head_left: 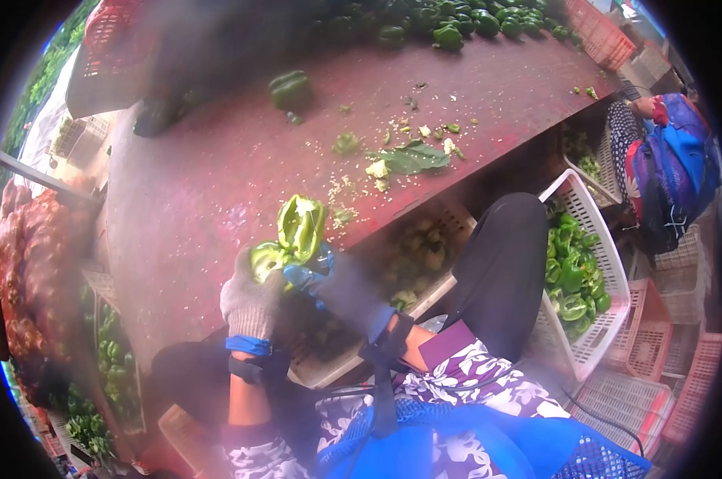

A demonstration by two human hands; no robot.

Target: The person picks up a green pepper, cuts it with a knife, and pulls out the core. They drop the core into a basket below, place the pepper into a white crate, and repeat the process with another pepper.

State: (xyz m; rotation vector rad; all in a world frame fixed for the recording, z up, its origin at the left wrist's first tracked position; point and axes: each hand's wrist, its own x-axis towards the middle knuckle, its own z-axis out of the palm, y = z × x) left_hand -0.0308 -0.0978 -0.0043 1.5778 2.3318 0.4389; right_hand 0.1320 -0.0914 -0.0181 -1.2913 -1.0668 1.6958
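Observation:
A green bell pepper (301, 227), split open so its pale inside shows, is held over the table's near edge. My left hand (251, 302), in a light knitted glove with a blue band at the wrist, is closed around its lower part. My right hand (341, 289), in a grey glove with blue fingers, presses its fingertips against the pepper's right side; whether it also holds a small tool is hidden. Seeds, pale core bits and a green leaf (413, 157) lie on the red table (209, 191) beyond my hands. A whole pepper (290, 89) sits farther back.
Many whole peppers (449, 36) are heaped at the far edge. A white crate (608, 299) of opened peppers stands right of my knee; another crate (329, 369) with scraps is under the table edge. Red net sacks (38, 295) stand left. A person (672, 168) is at right.

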